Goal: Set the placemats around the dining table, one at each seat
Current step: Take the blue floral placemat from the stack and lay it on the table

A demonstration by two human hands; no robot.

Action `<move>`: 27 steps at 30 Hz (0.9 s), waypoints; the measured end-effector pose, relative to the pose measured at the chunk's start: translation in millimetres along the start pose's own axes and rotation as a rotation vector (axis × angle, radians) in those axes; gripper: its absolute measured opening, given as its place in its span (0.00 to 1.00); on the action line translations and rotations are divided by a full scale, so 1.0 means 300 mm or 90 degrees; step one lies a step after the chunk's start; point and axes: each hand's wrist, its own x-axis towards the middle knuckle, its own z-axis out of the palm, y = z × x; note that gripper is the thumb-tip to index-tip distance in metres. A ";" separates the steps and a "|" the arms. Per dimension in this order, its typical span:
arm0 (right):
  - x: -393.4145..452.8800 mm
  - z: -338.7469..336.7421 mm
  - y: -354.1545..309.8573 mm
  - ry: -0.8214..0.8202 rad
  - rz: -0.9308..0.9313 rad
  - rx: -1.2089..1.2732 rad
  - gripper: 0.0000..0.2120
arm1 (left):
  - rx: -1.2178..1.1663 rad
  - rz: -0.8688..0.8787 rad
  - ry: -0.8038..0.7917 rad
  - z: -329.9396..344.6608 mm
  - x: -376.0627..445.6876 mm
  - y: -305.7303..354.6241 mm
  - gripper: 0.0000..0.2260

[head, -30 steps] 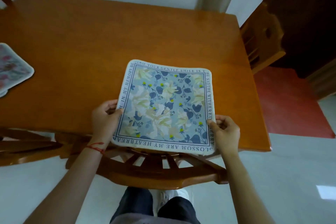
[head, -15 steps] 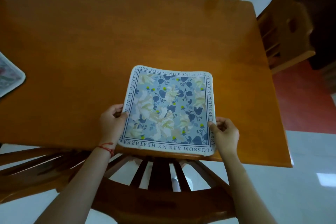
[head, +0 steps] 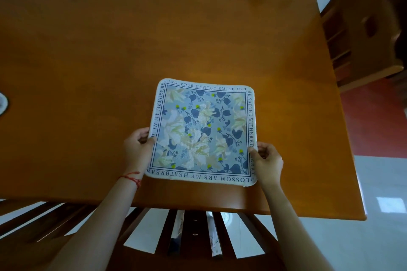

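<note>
Two hands hold one placemat (head: 203, 132) between them at the near edge of the bench (head: 88, 61). The left hand (head: 137, 149) pinches its left border near the lower corner, thumb on top and fingers tucked beneath; the right hand (head: 267, 161) pinches the right border the same way. The mat spans the gap between both hands and lies low over the wood, though whether it rests fully flat I cannot tell. It is nearly square, slightly taller than wide, its longer side running away from the person, squared to the bench edge. Woven cloth with rounded corners, it carries blue leaves, pale flowers and a printed border of dark lettering. A red string (head: 132, 177) circles the left wrist. A slatted wooden chair (head: 193, 237) stands below.
</note>
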 end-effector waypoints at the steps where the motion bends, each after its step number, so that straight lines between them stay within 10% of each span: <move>1: 0.007 0.006 0.008 0.002 0.006 -0.004 0.04 | -0.001 -0.004 -0.002 0.005 0.009 -0.004 0.11; 27: -0.005 0.003 0.081 0.001 0.043 -0.040 0.04 | 0.061 0.030 -0.052 -0.013 0.001 -0.107 0.12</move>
